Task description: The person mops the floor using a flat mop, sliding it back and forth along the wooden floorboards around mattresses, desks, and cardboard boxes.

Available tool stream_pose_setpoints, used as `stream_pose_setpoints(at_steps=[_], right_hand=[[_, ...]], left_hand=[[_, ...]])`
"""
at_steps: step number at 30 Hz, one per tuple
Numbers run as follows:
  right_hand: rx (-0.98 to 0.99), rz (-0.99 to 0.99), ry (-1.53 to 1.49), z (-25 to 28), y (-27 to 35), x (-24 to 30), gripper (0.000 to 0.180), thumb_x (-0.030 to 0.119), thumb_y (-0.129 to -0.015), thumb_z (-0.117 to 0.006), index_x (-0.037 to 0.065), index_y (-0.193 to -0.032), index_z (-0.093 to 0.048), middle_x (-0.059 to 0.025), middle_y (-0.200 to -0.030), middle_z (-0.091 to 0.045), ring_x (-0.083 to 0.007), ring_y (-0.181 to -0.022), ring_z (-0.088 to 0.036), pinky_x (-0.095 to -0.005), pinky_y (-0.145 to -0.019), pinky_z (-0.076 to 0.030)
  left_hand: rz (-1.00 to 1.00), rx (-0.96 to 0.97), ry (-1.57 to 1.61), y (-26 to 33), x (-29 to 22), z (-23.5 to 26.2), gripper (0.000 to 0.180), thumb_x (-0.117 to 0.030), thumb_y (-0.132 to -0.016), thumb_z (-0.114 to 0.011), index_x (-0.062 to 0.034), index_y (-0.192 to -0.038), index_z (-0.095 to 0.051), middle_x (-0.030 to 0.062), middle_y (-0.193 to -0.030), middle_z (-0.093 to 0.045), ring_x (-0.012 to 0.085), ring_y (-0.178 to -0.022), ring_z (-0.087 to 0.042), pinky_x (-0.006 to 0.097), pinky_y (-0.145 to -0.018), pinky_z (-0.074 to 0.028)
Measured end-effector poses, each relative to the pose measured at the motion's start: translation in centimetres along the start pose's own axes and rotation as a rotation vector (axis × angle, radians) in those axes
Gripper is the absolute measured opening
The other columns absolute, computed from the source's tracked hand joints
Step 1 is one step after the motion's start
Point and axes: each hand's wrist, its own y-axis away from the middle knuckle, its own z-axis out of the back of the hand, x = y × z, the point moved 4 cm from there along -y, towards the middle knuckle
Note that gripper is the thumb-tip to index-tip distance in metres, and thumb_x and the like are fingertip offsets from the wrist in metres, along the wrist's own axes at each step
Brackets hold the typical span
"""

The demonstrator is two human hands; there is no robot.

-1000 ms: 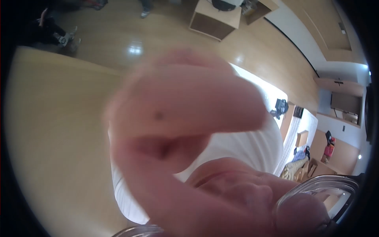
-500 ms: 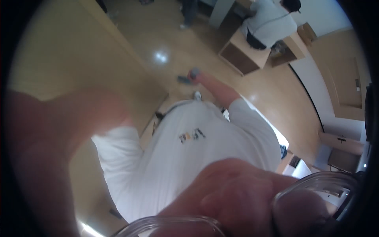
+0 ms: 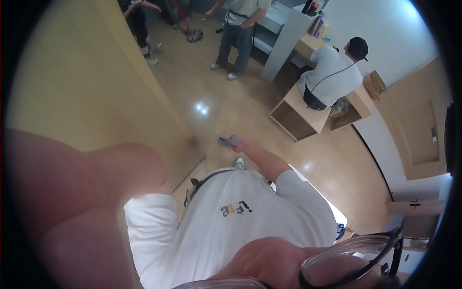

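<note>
**Left arm drops aside, right hand's grip comes into view**

Since half a second ago the blurred left arm [image 3: 82, 202] has sunk lower and leftward, uncovering more of the room. I cannot tell whether its hand is open or closed, because it sits out of focus against the lens. The right hand [image 3: 244, 144] is closed round a small grey object [image 3: 234, 140], held low in front of the white T-shirt [image 3: 250, 226] above the wooden floor [image 3: 231, 106]. I judge that a steady fist and an unblocked lens serve best. Beyond, a seated person [image 3: 332, 72] and a standing person [image 3: 240, 29].
</note>
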Motion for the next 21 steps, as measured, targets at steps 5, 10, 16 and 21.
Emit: stream_pose_setpoints(at_steps=[5,10,16,21], right_hand=[[-0.006,-0.269,-0.1,1.8,1.3,-0.9,0.007,0.008,-0.079,-0.053,0.009,-0.073,-0.054,-0.0004,-0.067,-0.055,-0.0176,-0.054,-0.056,-0.027,-0.047,-0.048],[0.17,-0.274,0.103,2.6,4.2,-6.4,0.004,0.009,-0.076,-0.059,0.007,-0.079,-0.056,-0.0027,-0.07,-0.057,-0.0198,-0.061,-0.059,-0.0336,-0.052,-0.048],[0.489,0.815,1.663,0.8,10.7,-5.6,0.023,0.024,-0.088,-0.054,0.006,-0.102,-0.059,-0.0129,-0.089,-0.064,-0.022,-0.08,-0.06,-0.0377,-0.071,-0.049],[-0.072,0.581,1.058,2.5,9.9,3.4,0.027,0.027,-0.092,-0.05,0.003,-0.094,-0.063,-0.0147,-0.084,-0.065,-0.0217,-0.076,-0.06,-0.04,-0.066,-0.049]], left_hand=[[0.017,-0.012,-0.053,0.9,0.6,-2.8,0.013,-0.011,-0.08,-0.06,-0.0024,-0.09,-0.064,0.011,-0.08,-0.061,0.0246,-0.074,-0.056,0.036,-0.068,-0.047],[0.039,-0.033,-0.116,2.1,0.5,-4.1,0.013,-0.01,-0.079,-0.061,-0.0023,-0.089,-0.066,0.0112,-0.08,-0.061,0.0259,-0.075,-0.057,0.036,-0.068,-0.047],[0.31,0.116,-0.175,11.0,4.3,-8.9,0.013,-0.01,-0.077,-0.063,-0.0022,-0.088,-0.068,0.0115,-0.08,-0.062,0.0274,-0.077,-0.059,0.037,-0.069,-0.048],[1.209,0.633,0.193,38.3,2.2,-17.0,0.022,-0.018,-0.088,-0.061,-0.0042,-0.105,-0.068,0.0131,-0.104,-0.065,0.0286,-0.101,-0.058,0.038,-0.09,-0.044]])
